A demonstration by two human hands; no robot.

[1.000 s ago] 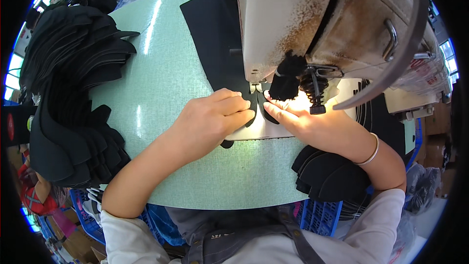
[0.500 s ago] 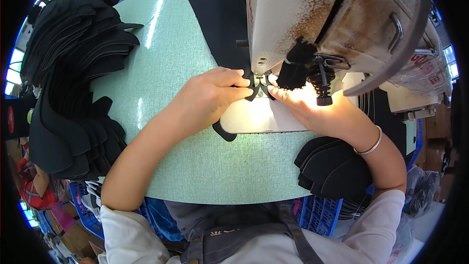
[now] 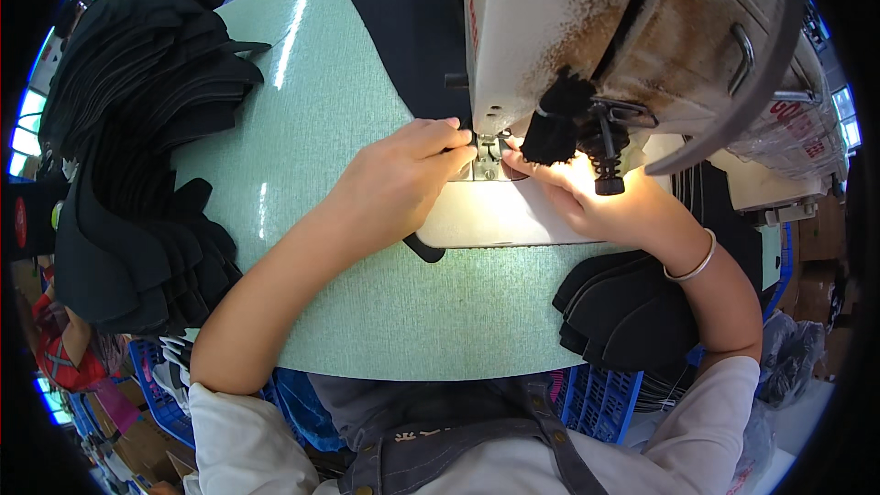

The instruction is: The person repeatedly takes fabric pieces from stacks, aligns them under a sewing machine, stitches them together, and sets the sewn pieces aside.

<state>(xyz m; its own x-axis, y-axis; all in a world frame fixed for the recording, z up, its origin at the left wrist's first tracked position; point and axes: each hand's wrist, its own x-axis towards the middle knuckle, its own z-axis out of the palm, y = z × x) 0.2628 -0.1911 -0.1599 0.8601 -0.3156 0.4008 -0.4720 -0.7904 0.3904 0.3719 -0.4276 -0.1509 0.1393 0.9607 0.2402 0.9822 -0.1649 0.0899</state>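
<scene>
Your left hand (image 3: 394,179) is curled, fingertips at the black fabric (image 3: 408,37) beside the presser foot (image 3: 488,148); can't tell if pinching or pressing. Your right hand (image 3: 605,202), fingers fairly straight, is on the foot's other side; grip unclear. Fabric runs back along the machine's (image 3: 532,9) left, on the tabletop (image 3: 293,156). Big black stack (image 3: 137,247) left, smaller stack (image 3: 632,316) near your right forearm.

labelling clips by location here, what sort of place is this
Most likely a sewing workshop or factory floor. A large, worn sewing machine stands over the green tabletop, a stack of similar black pieces lies at left, and another person in red shows beyond.
</scene>
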